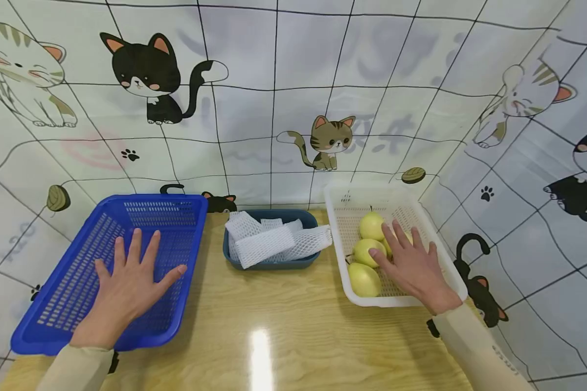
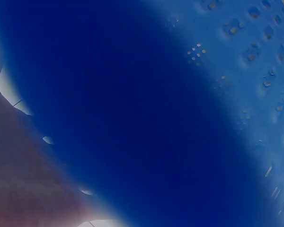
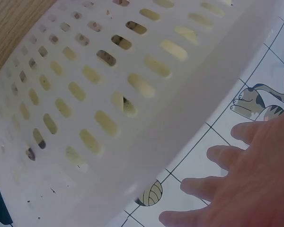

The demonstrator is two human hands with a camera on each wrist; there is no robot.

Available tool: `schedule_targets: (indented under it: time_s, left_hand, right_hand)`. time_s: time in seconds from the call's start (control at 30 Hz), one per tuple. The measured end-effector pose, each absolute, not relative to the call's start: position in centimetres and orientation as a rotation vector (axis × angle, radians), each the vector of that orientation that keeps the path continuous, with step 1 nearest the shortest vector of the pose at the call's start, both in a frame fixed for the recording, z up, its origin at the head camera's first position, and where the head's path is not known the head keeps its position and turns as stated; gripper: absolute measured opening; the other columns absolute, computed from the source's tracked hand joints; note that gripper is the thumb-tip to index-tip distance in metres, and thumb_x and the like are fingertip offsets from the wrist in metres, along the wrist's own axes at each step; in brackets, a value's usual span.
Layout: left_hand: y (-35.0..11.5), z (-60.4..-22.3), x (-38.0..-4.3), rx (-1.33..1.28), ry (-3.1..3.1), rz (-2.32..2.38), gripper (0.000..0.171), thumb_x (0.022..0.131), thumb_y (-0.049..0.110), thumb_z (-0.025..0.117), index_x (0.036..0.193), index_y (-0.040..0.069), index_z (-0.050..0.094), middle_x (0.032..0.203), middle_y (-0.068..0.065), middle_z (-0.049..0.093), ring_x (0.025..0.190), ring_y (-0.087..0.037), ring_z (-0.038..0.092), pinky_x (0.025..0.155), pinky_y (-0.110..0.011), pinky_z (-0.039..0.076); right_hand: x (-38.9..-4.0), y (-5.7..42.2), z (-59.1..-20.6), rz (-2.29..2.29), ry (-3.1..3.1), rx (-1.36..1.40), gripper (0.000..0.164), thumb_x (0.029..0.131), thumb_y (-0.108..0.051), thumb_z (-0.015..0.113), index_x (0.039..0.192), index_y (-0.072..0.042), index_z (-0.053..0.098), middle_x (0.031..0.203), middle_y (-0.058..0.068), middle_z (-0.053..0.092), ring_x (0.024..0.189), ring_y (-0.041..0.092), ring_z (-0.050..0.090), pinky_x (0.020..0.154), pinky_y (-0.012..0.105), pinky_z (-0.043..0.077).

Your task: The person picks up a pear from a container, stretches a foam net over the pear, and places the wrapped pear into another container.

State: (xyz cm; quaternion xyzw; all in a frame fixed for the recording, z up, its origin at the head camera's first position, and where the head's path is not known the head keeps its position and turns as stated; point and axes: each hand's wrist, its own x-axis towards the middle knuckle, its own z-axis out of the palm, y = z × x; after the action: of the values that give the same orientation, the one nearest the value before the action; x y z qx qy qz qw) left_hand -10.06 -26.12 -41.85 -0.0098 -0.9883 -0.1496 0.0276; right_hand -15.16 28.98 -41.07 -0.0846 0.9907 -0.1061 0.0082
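Observation:
My left hand (image 1: 129,282) is spread over the blue plastic basket (image 1: 186,282), fingers straight and nothing held. In the left wrist view the basket's blurred wall (image 2: 146,113) fills most of the picture. On the right, my right hand (image 1: 413,266) hovers with fingers apart over the white plastic basket (image 1: 367,300). Several round yellow-green pears (image 1: 364,279) with thin stems lie in this basket, some partly hidden by the hand. The right wrist view shows the slotted wall of the white basket (image 3: 146,123), with the right hand's spread fingers (image 3: 203,184) beyond its rim.
Between the baskets stands a dark blue-green tray (image 1: 274,265) with several white foam net sleeves (image 1: 266,244), one lapping toward the white basket's rim. All stand on a wooden table (image 1: 293,320). A cat-print cloth (image 1: 244,119) hangs behind and along both sides.

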Motion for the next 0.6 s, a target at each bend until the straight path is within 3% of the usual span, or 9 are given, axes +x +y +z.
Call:
schedule_targets:
  time_s: [0.6]
  left_hand:
    - [-26.05,-42.05,-9.57,0.006,-3.053,-0.474,0.104,0.096,0.074,0.048,0.166,0.008,0.008,0.166,-0.034,-0.002,0.148,-0.06,-0.01,0.1,-0.089,-0.005]
  right_hand:
    - [-14.74,28.77,-41.35,-0.344,3.074,-0.275,0.086,0.104,-0.069,0.035,0.166,-0.013,0.018,0.17,0.021,0.016,0.149,0.06,0.008,0.106,0.085,0.006]
